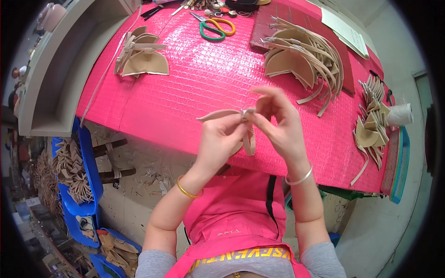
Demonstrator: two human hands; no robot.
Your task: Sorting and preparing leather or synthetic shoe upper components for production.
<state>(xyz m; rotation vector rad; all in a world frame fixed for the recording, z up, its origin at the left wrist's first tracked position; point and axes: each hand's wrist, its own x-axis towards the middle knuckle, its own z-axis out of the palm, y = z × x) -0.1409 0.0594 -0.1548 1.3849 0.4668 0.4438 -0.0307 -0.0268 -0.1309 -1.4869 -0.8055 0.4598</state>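
Over the near edge of the pink-covered table, my left hand point(217, 139) is closed on a beige leather piece point(219, 114), whose curved flap sticks out to the left. My right hand point(282, 121) pinches the same piece at a small metal buckle point(244, 114), thumb against a fingertip, with its other fingers raised. A narrow beige strap point(251, 142) hangs down between the hands. My fingers partly hide the buckle and the strap's end.
Similar beige pieces form a left stack point(146, 63) and a right stack point(292, 65) on a dark red board point(269, 25). Scissors point(216, 28) lie at the back. More pieces point(371, 127) sit far right beside a white roll point(400, 115). A blue crate point(94, 178) stands below left.
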